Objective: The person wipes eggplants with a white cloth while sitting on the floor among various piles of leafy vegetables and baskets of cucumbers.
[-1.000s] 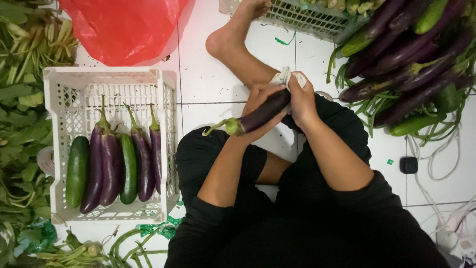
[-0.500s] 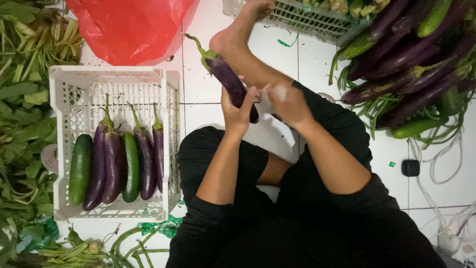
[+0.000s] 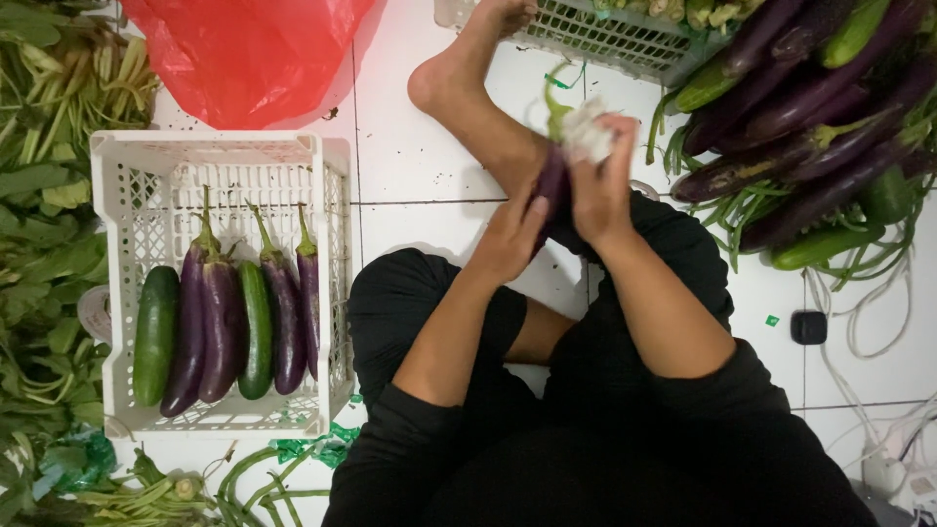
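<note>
I sit on a white tiled floor in black clothes. My left hand (image 3: 512,239) grips the lower end of a long purple eggplant (image 3: 552,176), held nearly upright with its green stem pointing away from me. My right hand (image 3: 600,181) presses a white cloth (image 3: 589,132) against the eggplant's upper part. Both hands are above my bent bare leg.
A white plastic crate (image 3: 122,156) at left holds several eggplants (image 3: 224,327) and two cucumbers (image 3: 156,337). A pile of eggplants and cucumbers (image 3: 810,107) lies at right. A red plastic bag (image 3: 244,49), a second crate (image 3: 595,39), leafy greens (image 3: 39,224) and cables (image 3: 878,332) surround me.
The eggplant has swung from lying across my lap to nearly upright, stem away from me. My right hand with the cloth has slid up toward its stem end.
</note>
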